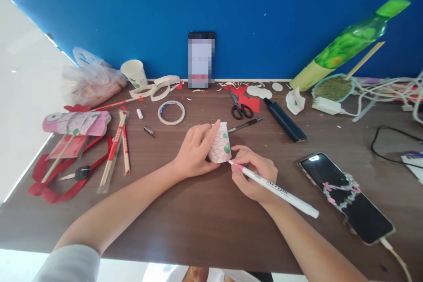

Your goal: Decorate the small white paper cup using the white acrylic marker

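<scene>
Near the middle of the frame, I am holding a paper cup (pixel 220 145) with my left hand (pixel 196 147), and my fingers are closing around its side. The cup is showing pink scale lines and green spots. Its long axis is running up and down the frame, leaning just a bit. My hand is hiding some of it, so I cannot tell which end is the open one. My right hand (pixel 261 165) is pinching a white marker (pixel 284 194), thumb and fingers together near its pink end. The marker is slanting: its tip is pointing to the upper left, at the low right edge of the cup, and its back end is pointing to the lower right of the frame. Just above my right hand, a pen (pixel 246 124) is lying near the cup. Scissors (pixel 238 108) are lying above the pen.
</scene>
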A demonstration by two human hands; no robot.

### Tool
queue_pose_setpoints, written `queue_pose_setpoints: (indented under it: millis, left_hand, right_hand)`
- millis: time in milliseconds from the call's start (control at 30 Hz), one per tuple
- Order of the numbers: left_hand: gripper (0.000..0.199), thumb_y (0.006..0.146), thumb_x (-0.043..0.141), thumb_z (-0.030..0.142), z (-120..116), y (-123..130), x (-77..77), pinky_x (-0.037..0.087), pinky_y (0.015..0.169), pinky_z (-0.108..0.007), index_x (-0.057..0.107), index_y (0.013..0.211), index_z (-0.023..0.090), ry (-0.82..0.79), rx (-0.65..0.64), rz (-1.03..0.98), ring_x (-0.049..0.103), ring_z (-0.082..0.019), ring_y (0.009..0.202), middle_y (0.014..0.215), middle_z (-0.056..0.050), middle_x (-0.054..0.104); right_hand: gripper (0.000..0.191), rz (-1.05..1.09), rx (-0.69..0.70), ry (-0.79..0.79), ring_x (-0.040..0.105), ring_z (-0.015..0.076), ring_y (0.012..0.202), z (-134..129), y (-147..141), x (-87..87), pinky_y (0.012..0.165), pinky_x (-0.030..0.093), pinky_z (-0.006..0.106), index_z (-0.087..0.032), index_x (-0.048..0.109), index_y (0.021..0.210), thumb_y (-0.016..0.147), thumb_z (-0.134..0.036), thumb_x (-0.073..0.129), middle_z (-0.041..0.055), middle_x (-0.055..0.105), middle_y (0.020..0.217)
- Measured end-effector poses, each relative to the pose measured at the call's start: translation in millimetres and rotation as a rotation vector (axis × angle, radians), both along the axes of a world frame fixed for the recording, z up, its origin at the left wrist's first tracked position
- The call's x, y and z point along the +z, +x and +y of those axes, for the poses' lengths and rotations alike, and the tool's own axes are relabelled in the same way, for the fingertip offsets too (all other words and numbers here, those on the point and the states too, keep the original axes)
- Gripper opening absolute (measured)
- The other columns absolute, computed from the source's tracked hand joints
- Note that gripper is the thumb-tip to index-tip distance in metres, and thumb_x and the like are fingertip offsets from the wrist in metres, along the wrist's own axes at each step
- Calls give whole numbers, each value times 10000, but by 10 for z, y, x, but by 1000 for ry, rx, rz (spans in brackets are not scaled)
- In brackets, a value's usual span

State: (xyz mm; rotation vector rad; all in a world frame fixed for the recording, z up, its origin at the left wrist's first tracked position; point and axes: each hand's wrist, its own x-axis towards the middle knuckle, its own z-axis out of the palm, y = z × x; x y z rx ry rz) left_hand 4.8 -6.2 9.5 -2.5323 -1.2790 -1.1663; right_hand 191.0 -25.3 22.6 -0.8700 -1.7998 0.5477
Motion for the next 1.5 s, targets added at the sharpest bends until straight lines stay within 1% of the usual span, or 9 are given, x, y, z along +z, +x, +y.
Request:
queue_pose_setpoints:
  millis: [133, 367, 567, 700, 800, 1000, 1167, 1300, 1500]
  left_hand:
    - [950, 746, 654, 341, 1, 2, 7, 412, 939, -446, 132, 1512, 130, 5, -20, -20, 517, -306, 1096, 1198, -164, 501]
    - [956, 741, 659, 342, 3, 8, 14, 419, 928, -430, 135, 1509, 118, 33, -17, -13, 517, -297, 1083, 1189, -165, 502]
    - [949, 746, 650, 348, 1, 6, 9, 410, 933, -425, 127, 1508, 133, 28, -16, -11, 512, -300, 1090, 1191, -166, 503]
    - [947, 767, 640, 392, 7, 3, -1, 409, 936, -431, 102, 1510, 157, 23, -9, -5, 523, -305, 1091, 1193, -163, 511]
    - [949, 777, 638, 410, 10, 3, -6, 412, 936, -432, 92, 1513, 163, 29, -5, -2, 534, -309, 1092, 1193, -163, 519]
    - [913, 800, 623, 363, 2, 10, -12, 432, 928, -405, 111, 1514, 117, 105, -18, 21, 551, -286, 1078, 1169, -168, 547]
    - [879, 831, 579, 390, -1, 18, -13, 435, 917, -404, 93, 1518, 134, 104, 2, 33, 561, -285, 1067, 1166, -164, 557]
    - [881, 836, 576, 410, -1, 24, -6, 432, 914, -406, 89, 1518, 136, 110, 1, 29, 559, -288, 1064, 1164, -164, 558]
    - [887, 832, 590, 399, 1, 23, 0, 431, 912, -404, 97, 1520, 133, 113, -3, 22, 552, -281, 1055, 1157, -161, 547]
  right_hand:
    - [175, 15, 13, 12, 649, 186, 631, 5, -5, -9, 790, 592, 426, -243, 577, 731, 673, -80, 603, -37, 568, 556]
    - [171, 8, 13, -8, 595, 152, 539, 10, -9, -3, 794, 591, 422, -241, 579, 710, 676, -74, 598, -49, 550, 541]
    - [153, 26, -5, -26, 659, 188, 632, 12, -1, -21, 763, 596, 409, -240, 579, 692, 672, -90, 603, -39, 561, 542]
    - [123, 31, -29, -66, 702, 223, 732, 5, 24, -27, 731, 597, 391, -235, 587, 698, 691, -115, 612, -13, 610, 582]
    - [107, 58, -67, -93, 713, 234, 767, -6, 32, -23, 725, 595, 386, -230, 593, 717, 706, -128, 623, 9, 646, 625]
    - [118, 42, -75, -37, 713, 216, 731, -20, -24, 21, 715, 598, 362, -229, 614, 732, 701, -117, 634, 1, 647, 608]
    - [98, -8, -92, -16, 711, 198, 718, -17, -42, 51, 700, 599, 324, -228, 617, 725, 714, -132, 634, 9, 674, 654]
    - [81, -22, -93, -33, 713, 192, 726, -17, -38, 54, 671, 591, 297, -225, 626, 722, 723, -146, 638, 23, 694, 704]
    - [87, -10, -113, -58, 720, 195, 715, -17, -34, 50, 684, 592, 302, -226, 618, 715, 721, -141, 638, 16, 689, 679]
